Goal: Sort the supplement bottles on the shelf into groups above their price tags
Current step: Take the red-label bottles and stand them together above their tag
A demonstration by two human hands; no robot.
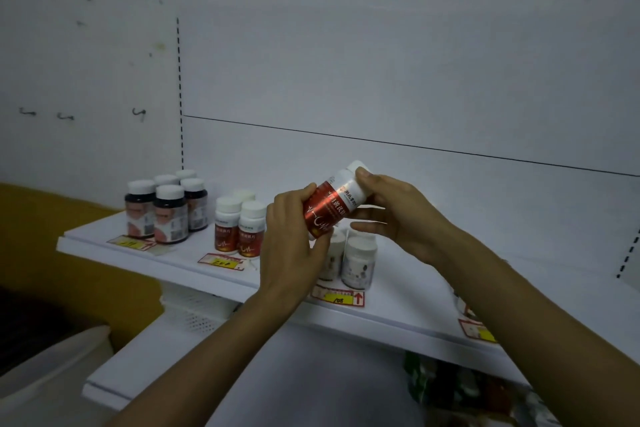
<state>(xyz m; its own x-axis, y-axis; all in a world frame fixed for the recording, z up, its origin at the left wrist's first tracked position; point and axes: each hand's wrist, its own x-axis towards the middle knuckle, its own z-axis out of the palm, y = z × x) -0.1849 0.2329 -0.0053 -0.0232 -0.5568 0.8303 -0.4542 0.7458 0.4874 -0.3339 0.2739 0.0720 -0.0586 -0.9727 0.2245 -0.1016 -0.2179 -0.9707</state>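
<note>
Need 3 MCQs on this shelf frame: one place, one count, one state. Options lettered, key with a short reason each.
1. Where do the dark bottles stand?
A. left end of the shelf
B. right end
C. lower shelf

2. How many red-label bottles show white caps in the standing group?
A. one
B. three
C. six

3. What state is the red bottle in?
A. standing on the shelf
B. lying on its side on the shelf
C. held tilted in both hands

Key: 1 A, they sit leftmost above the first price tag. 2 B, three caps show. 3 C, left hand grips its base, right hand its cap end.
</note>
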